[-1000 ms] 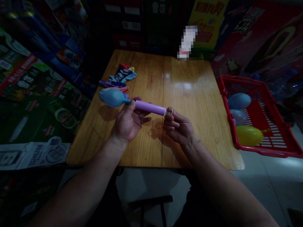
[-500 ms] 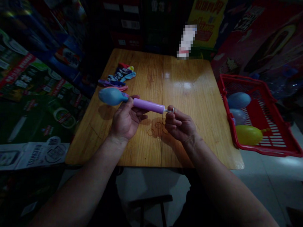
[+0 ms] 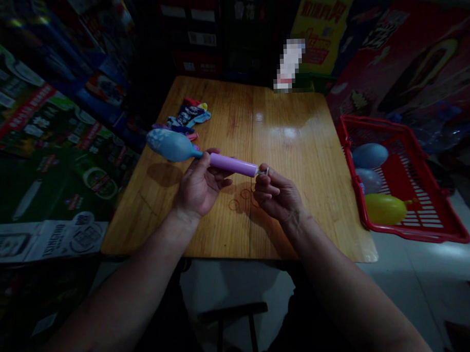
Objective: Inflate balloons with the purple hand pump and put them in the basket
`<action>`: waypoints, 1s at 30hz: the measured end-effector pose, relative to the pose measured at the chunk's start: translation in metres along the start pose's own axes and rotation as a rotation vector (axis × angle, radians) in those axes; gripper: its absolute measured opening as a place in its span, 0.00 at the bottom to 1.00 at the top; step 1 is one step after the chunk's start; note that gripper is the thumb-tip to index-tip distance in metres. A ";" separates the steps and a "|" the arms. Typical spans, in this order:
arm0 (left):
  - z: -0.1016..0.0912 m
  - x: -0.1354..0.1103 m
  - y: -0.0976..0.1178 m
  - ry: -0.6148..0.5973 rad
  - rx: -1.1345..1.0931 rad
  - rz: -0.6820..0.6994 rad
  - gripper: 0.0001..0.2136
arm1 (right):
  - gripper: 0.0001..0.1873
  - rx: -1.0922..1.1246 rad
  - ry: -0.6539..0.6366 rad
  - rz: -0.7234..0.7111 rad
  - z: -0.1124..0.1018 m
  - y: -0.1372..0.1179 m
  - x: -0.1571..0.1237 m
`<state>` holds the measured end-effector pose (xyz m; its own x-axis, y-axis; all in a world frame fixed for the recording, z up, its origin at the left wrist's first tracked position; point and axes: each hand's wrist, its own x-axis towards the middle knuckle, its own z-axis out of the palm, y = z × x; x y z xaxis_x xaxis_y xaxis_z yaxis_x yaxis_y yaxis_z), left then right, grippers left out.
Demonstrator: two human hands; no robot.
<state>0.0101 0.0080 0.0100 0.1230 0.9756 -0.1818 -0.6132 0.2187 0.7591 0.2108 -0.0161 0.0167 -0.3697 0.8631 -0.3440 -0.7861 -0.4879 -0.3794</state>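
Blue balloon fuller than a second ago, at 10 o'clock over counter. Left hand fingers clamped on purple pump; right hand fingers pinching pump handle, pushed in.

I saw a purple pump held level above the table, its handle end pointing to about 4 o'clock. A blue balloon, partly puffed up, sat on its tip, sticking out toward 10 o'clock.
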 end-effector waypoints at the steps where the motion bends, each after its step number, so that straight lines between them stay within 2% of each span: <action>1: 0.000 0.001 0.001 0.005 -0.008 -0.003 0.14 | 0.09 -0.003 0.007 0.010 0.000 -0.002 -0.001; 4: -0.002 0.002 0.007 0.031 -0.008 -0.010 0.13 | 0.11 -0.029 0.016 0.024 0.002 -0.013 -0.004; 8: -0.009 0.004 0.016 0.081 0.001 0.067 0.17 | 0.12 -0.061 0.006 -0.041 0.001 -0.023 -0.009; 10: -0.009 0.002 0.015 0.072 -0.013 0.086 0.18 | 0.10 -0.066 -0.008 -0.060 -0.001 -0.020 -0.008; 15: -0.004 -0.005 0.001 -0.015 -0.029 -0.037 0.17 | 0.07 0.008 -0.059 0.002 -0.005 0.000 0.000; 21: -0.001 -0.006 0.005 -0.046 -0.019 -0.010 0.15 | 0.08 0.025 -0.055 0.014 -0.002 0.004 0.002; 26: 0.001 -0.006 0.004 0.024 -0.002 -0.018 0.13 | 0.06 -0.026 -0.040 -0.002 -0.002 0.000 0.000; 30: -0.002 -0.001 0.015 0.068 -0.004 0.015 0.15 | 0.09 -0.079 0.015 -0.030 -0.002 -0.013 -0.004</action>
<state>-0.0007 0.0107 0.0205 0.0608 0.9752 -0.2130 -0.6178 0.2044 0.7593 0.2235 -0.0129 0.0216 -0.3386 0.8760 -0.3435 -0.7553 -0.4707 -0.4560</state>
